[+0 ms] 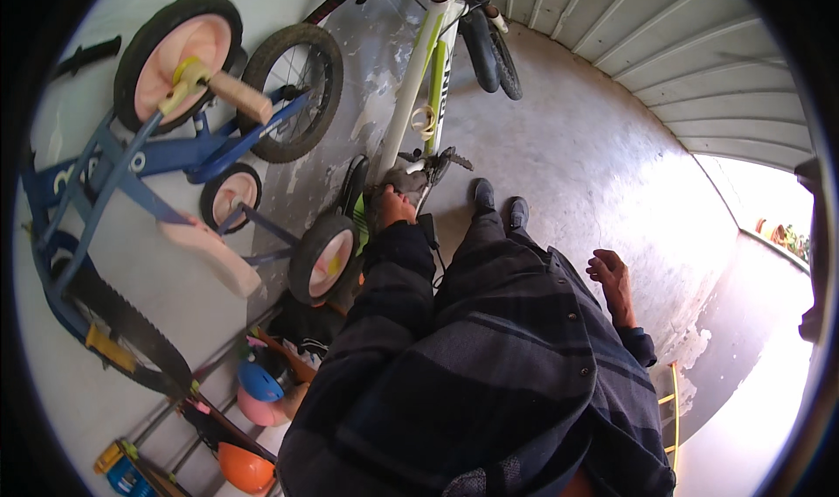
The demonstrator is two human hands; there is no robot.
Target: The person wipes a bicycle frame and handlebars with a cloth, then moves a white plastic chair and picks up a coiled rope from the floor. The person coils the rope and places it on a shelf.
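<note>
A white and green Trinx bicycle [409, 84] stands before me, its handlebar end at the top of the view. My left hand [398, 207] has its fingers curled on a grey-brown saddle or cloth [408, 181] at the rear of the top tube. Which of the two it is, I cannot tell. The crank and pedal [449, 161] show just past that hand. Cream-coloured rings [423, 123] hang by the frame tubes. At my side, my right hand [611, 277] hangs free with loosely bent fingers and nothing in it.
A blue children's bicycle [164, 153] with training wheels hangs on the left wall. Below it, a rack holds an orange helmet [246, 467] and a blue helmet [260, 380]. A ribbed metal door [708, 58] is at upper right; a yellow ladder-like frame [675, 405] stands lower right.
</note>
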